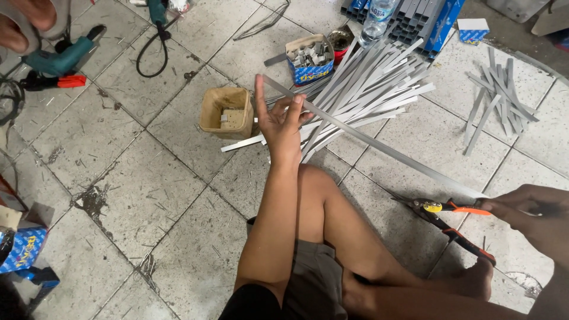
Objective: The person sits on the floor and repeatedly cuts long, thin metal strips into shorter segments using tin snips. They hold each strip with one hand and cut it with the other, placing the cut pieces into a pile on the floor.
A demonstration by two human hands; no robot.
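My left hand (280, 121) grips the far end of a long thin grey metal strip (379, 145) that slants from the hand down to the right. My right hand (530, 213) holds tin snips (453, 220) with orange and black handles, their jaws at the strip's near end. I sit on the tiled floor with one bare knee raised between my arms. Just behind my left hand lies a fanned pile of cut metal strips (373, 89).
An open tan cardboard box (226, 111) sits left of my left hand. A blue box of metal pieces (309, 59), a water bottle (377, 19), a second pile of strips (498, 98) and a teal power drill (62, 58) lie around.
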